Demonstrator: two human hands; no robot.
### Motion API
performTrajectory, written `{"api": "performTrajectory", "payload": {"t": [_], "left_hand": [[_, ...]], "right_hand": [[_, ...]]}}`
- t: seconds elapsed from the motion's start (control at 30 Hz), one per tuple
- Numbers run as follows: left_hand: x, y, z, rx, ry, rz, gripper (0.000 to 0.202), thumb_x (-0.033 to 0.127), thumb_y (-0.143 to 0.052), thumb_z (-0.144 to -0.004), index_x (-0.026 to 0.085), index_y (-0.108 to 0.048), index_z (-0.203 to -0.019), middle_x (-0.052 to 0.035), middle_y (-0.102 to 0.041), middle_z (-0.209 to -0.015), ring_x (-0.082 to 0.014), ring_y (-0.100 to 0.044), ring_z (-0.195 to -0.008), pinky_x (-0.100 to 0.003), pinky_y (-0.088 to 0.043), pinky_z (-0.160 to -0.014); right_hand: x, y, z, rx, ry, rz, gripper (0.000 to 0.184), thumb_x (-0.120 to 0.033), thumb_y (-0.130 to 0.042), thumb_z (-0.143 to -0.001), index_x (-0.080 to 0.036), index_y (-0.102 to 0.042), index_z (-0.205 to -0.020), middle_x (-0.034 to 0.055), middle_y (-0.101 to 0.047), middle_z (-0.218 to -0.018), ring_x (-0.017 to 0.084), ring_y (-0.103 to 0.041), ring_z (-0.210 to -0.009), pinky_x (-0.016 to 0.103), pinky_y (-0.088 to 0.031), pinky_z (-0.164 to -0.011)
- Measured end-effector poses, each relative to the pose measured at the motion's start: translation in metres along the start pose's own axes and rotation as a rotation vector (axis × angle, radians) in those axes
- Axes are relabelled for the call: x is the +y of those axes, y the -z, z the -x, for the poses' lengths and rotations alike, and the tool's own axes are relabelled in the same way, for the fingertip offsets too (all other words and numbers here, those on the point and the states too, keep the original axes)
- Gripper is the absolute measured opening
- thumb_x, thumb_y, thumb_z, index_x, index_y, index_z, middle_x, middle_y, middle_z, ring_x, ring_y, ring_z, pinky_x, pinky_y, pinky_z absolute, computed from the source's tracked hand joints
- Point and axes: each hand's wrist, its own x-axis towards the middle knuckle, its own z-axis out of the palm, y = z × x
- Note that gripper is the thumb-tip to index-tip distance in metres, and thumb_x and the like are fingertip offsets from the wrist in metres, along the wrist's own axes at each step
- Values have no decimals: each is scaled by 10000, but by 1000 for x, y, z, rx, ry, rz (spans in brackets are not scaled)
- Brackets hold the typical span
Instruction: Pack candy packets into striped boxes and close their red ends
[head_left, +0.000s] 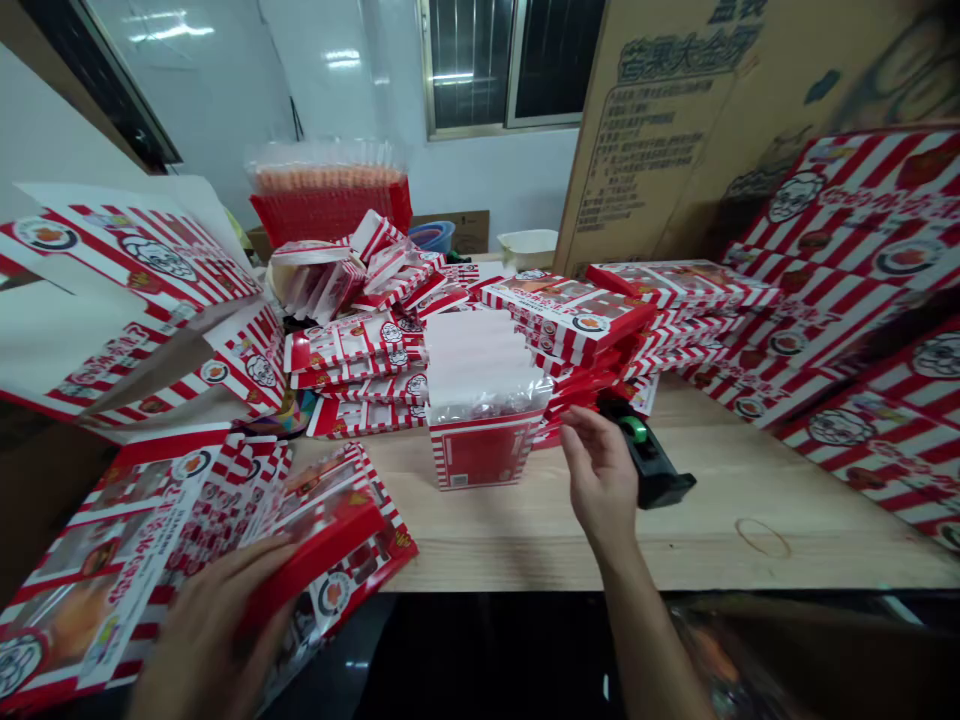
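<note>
Along the near edge of the pale wooden bench (517,560), two bare hands, well apart. Left hand (206,640) near the front left corner, half open, fingers (251,570) curled against the red band of a flat red-and-white striped pack with a clear film window (319,530); firm grip or mere touch, impossible to tell. Pack probably light, thin and floppy, with a slippery film face, so likely best taken by the red band or along both long edges. Beneath it, an overlapping spill of similar packs, too tangled to count. Right hand (600,475) loosely open and empty, just beside one black tape dispenser with a green roller (651,450), near the middle of the bench; compact and probably rigid, easiest held by its black body. Further back, one upright red-and-white striped box topped by a clear bag of white sheets (484,430), many stacked striped packs (352,350) behind it, and one tall brown cardboard carton panel (652,130) at the far right. Toward the right edge, one thin rubber band (763,537).
</note>
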Motion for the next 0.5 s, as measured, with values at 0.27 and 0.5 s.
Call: {"api": "performTrajectory", "payload": {"t": [0.27, 0.5], "left_hand": [[72, -97, -71, 151, 193, 388, 436, 315, -445, -910, 269, -381, -1339, -88, -457, -1377, -210, -407, -1298, -410, -356, -1064], [145, -134, -113, 411, 319, 713, 379, 336, -456, -905, 193, -476, -1256, -112, -562, -1256, -202, -483, -1230, -309, -390, -1021]], "right_hand": [[0, -38, -3, -62, 51, -115, 344, -320, -553, -856, -184, -546, -1172, 123, -613, -1152, 208, -595, -1015, 374, -476, -882], [-8, -18, 25, 11, 336, 133, 375, -189, -528, -868, -239, -551, -1240, 99, -625, -1139, 218, -573, -1047, 392, -465, -891]]}}
